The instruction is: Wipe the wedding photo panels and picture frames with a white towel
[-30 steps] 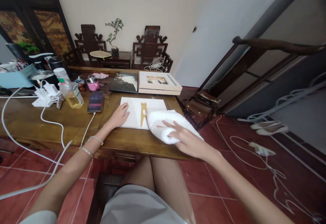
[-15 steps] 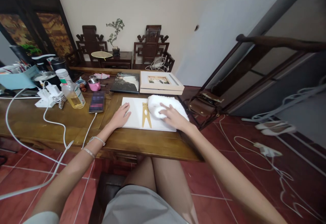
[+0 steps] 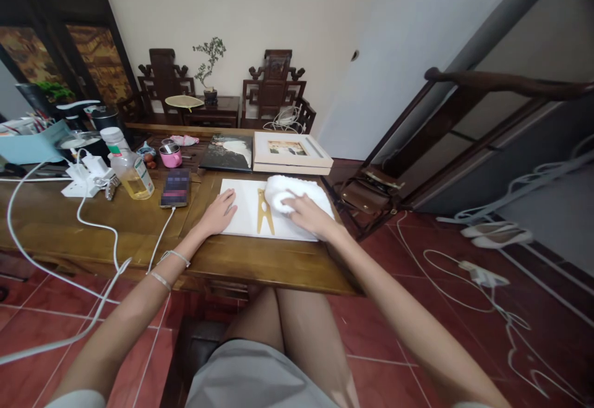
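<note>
Right hand (image 3: 304, 211) bunches a white towel (image 3: 293, 186) against a white board (image 3: 245, 207); left hand (image 3: 219, 212) lies flat at the board's left edge, fingers slightly apart, grasping nothing. Yellow shape (image 3: 264, 217) on the board, between the hands, just left of the right one, which is nearer. Long axis runs away from the body, split legs toward it. Far end meets the towel edge, maybe partly covered; can't tell if printed or loose. Board's far right corner hidden under towel. Right fingertips hard to make out. Beyond the right hand: picture frame (image 3: 293, 151).
</note>
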`<state>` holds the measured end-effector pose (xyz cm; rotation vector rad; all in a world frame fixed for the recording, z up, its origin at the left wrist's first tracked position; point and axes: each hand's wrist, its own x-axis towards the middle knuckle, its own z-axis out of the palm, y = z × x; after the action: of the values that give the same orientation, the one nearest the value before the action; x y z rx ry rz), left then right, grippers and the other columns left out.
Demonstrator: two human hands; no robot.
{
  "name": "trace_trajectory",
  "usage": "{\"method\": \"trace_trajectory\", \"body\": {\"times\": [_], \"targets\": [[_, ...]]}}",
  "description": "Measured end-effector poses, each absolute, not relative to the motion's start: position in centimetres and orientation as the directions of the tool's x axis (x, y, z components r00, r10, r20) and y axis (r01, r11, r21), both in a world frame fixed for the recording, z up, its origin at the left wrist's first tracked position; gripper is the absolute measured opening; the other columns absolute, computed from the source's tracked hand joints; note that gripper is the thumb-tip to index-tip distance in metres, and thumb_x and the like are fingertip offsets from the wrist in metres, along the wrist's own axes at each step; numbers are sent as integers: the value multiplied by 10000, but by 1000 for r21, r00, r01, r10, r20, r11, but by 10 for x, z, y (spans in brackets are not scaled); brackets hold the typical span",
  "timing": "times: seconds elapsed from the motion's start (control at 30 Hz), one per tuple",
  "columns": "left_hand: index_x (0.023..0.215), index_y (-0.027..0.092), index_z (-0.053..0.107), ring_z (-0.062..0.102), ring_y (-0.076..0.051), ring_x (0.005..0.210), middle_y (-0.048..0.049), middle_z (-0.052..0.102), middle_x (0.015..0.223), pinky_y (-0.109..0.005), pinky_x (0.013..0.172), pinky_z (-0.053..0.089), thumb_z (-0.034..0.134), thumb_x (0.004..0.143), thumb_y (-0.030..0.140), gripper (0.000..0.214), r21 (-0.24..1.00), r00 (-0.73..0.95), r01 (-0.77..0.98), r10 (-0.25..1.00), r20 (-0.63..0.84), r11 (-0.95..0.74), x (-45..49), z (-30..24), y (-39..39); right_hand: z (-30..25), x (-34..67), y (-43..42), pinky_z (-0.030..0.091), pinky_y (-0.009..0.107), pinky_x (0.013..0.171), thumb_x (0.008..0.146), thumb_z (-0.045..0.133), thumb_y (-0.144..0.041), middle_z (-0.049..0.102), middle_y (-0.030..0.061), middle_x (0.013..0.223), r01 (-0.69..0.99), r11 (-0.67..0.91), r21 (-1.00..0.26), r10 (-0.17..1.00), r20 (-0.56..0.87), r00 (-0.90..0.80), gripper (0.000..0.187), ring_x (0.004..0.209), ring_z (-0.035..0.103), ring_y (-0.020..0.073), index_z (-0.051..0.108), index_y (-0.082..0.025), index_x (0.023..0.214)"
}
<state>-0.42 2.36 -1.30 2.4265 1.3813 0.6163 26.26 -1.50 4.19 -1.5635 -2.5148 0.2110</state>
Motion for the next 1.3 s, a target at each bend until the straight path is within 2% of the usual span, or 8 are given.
{"method": "trace_trajectory", "body": {"times": [0.1,0.23,0.33,0.5,0.63,0.93,1.07,1.3], "targets": [[1381,109,422,266,-223,1421,-139,347,1509,-406,1180,186,315,934,307,501,451,450,737,864,227,-503,-5,-14,24,36,242,14,302,604,1005,754,386,-49,636,179,1194,893,396,-211,918,105,-382,436,1321,381,354,638,-108,1105],[1382,62,413,258,-226,1424,-159,344,1506,-398,1182,176,287,942,288,511,452,444,739,866,232,-500,-4,-16,25,31,234,-9,227,660,1032,730,409,-39,490,170,1400,854,491,-174,870,147,-470,428,1381,268,366,659,-114,1068],[1382,79,414,256,-227,1424,-149,348,1506,-412,1182,176,285,943,281,500,444,447,740,863,236,-505,-3,-17,26,32,240,-57,195,666,1066,666,413,-5,403,134,1474,788,591,-175,807,136,-575,467,1417,193,349,678,-134,1029],[1372,99,423,257,-227,1424,-144,356,1502,-418,1181,180,275,942,271,486,438,455,736,856,245,-516,-2,-19,27,41,253,-115,198,630,1108,597,409,22,415,85,1470,695,687,-214,721,73,-690,499,1419,203,315,691,-171,960],[1374,116,419,261,-221,1423,-133,360,1503,-425,1180,182,265,942,258,479,434,458,738,856,241,-517,-3,-19,27,39,252,-92,223,572,1126,647,406,15,397,84,1483,735,644,-213,762,96,-640,511,1411,239,292,665,-173,1045],[1391,123,413,252,-203,1426,-120,350,1511,-407,1181,177,264,945,278,495,445,455,738,861,227,-508,-8,-18,29,43,203,18,290,666,997,768,397,-43,559,195,1316,894,426,-137,904,116,-412,454,1325,354,383,623,-104,1156],[1388,116,418,259,-209,1424,-129,357,1505,-407,1177,192,274,944,277,494,457,451,726,858,248,-514,-7,-20,30,42,193,-16,234,694,1017,759,423,-58,408,182,1461,877,470,-98,882,106,-460,450,1376,236,419,634,-94,1155],[1379,129,423,273,-228,1419,-129,371,1498,-457,1172,201,276,935,243,481,445,450,731,855,256,-518,-4,-20,28,47,207,-113,229,679,1058,685,468,-40,398,141,1474,742,654,-147,752,20,-659,452,1399,214,401,692,-149,1062]]}}
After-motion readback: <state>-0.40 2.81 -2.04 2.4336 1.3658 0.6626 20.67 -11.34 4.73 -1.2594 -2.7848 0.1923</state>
